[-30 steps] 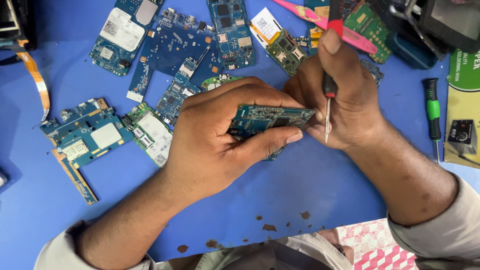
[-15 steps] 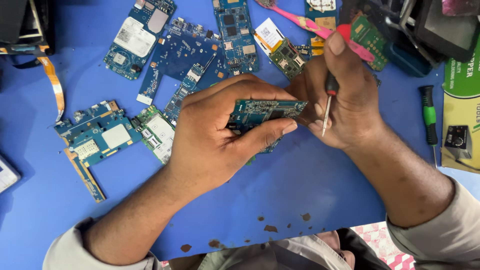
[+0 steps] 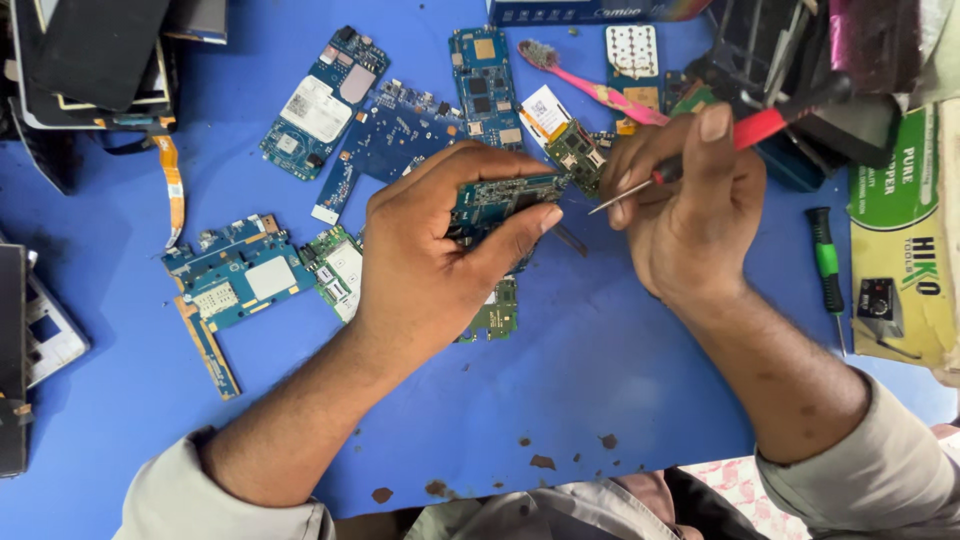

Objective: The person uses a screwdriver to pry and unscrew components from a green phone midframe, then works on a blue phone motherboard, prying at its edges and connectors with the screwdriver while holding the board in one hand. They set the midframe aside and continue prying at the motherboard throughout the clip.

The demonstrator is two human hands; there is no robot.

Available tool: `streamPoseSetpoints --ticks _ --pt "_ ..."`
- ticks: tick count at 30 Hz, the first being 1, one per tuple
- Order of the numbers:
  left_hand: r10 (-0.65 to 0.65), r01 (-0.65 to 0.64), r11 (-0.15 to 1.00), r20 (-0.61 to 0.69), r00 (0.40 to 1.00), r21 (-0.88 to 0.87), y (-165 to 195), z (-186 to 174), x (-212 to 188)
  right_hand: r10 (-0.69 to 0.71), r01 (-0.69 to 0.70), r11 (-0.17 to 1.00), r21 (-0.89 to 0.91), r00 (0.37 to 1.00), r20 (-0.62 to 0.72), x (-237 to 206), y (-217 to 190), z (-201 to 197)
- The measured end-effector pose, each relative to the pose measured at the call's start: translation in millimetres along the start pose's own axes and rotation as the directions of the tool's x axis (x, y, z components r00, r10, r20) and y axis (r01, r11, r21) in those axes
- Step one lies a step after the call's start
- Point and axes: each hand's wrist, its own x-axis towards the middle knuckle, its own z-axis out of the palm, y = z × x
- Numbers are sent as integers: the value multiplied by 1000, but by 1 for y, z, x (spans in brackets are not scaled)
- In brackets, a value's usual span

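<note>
The left hand (image 3: pixel 430 250) grips a small teal circuit board (image 3: pixel 495 200), thumb along its near edge and fingers curled over the far edge, holding it raised above the middle of the blue worktop (image 3: pixel 600 380). The right hand (image 3: pixel 690 215) is closed around a red-handled screwdriver (image 3: pixel 700 160), index finger laid on the handle; the thin metal tip points left, close to the board's right end, though I cannot tell if it touches.

Several loose circuit boards lie on the worktop beyond and to the left of the hands: a blue board with a flex strip (image 3: pixel 235 285) toward the left edge, a board with a silver shield (image 3: pixel 320 105) toward the far edge, and a narrow board (image 3: pixel 485 85) beside it. A pink toothbrush (image 3: pixel 590 85) lies near the far edge. A green-handled screwdriver (image 3: pixel 828 270) lies toward the right edge, just beside a green and tan tool package (image 3: pixel 900 240).
</note>
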Motion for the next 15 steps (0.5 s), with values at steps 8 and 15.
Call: streamPoseSetpoints --ticks 8,15 --pt "-47 46 998 -45 998 -33 1 1 2 -62 61 998 -34 997 -55 1 4 -3" --pt "-59 59 998 -54 997 5 3 1 1 -80 53 983 -178 986 -146 5 -5 6"
